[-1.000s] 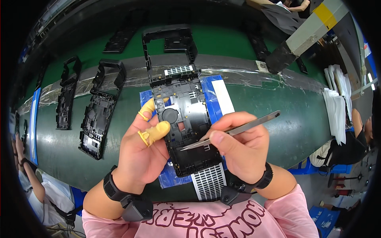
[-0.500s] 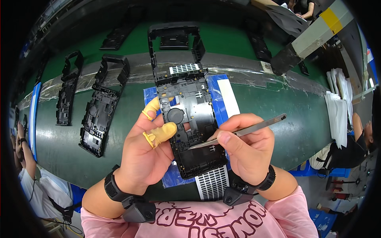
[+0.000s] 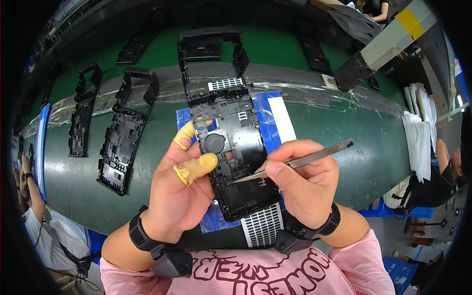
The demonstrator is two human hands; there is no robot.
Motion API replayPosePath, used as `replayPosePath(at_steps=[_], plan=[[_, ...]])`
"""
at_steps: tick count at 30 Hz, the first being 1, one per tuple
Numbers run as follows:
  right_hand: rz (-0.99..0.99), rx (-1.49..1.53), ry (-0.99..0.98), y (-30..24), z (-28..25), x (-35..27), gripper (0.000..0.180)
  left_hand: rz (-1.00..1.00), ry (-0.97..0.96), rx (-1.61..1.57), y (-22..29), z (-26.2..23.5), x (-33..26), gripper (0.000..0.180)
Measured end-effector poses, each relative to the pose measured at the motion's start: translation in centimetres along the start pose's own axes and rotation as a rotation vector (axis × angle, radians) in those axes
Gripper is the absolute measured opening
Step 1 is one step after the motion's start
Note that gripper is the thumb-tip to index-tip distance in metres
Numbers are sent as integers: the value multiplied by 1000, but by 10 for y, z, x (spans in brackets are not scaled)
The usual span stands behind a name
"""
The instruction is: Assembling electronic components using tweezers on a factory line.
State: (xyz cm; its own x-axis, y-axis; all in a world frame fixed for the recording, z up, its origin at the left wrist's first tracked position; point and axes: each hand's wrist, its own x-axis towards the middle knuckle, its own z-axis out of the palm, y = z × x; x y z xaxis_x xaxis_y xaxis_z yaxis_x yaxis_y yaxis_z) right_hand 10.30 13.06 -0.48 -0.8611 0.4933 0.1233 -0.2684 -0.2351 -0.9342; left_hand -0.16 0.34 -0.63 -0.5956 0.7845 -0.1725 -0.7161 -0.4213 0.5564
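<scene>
My left hand (image 3: 179,184), wearing yellow finger cots, grips the left edge of a black plastic housing (image 3: 226,123) with its thumb on top. The housing has an open frame at its far end and is tilted above the bench. In my right hand (image 3: 305,179) is a pair of metal tweezers (image 3: 314,157), pinched between thumb and fingers. Their tip touches or hovers just over the lower part of the housing; whether it holds anything is too small to tell. A white gridded piece (image 3: 225,84) shows at the housing's crossbar.
Under the housing lie a blue pad (image 3: 268,113) and a gridded sheet (image 3: 262,228). Two similar housings (image 3: 120,137) (image 3: 84,118) rest on the left. More black parts (image 3: 312,54) lie on the far green strip. White sheets (image 3: 418,132) and a post (image 3: 388,46) stand right.
The housing has shifted slightly left with my left hand. The tweezers' tip stays over its lower part. The black parts on the far green strip have moved left.
</scene>
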Motion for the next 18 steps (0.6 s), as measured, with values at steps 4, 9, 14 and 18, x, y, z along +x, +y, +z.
replayPosePath(at_steps=[4,9,14,18], plan=[[-18,-2,18,0,1,0,14,84,-8,197,-9,-1,-2,64],[-37,-76,15,0,0,-1,15,127,19,318,-12,5,1,78],[-88,29,136,-10,-21,20,16,431,119,463,10,-10,3,77],[45,-37,184,16,-32,32,14,607,90,405,34,-11,5,74]])
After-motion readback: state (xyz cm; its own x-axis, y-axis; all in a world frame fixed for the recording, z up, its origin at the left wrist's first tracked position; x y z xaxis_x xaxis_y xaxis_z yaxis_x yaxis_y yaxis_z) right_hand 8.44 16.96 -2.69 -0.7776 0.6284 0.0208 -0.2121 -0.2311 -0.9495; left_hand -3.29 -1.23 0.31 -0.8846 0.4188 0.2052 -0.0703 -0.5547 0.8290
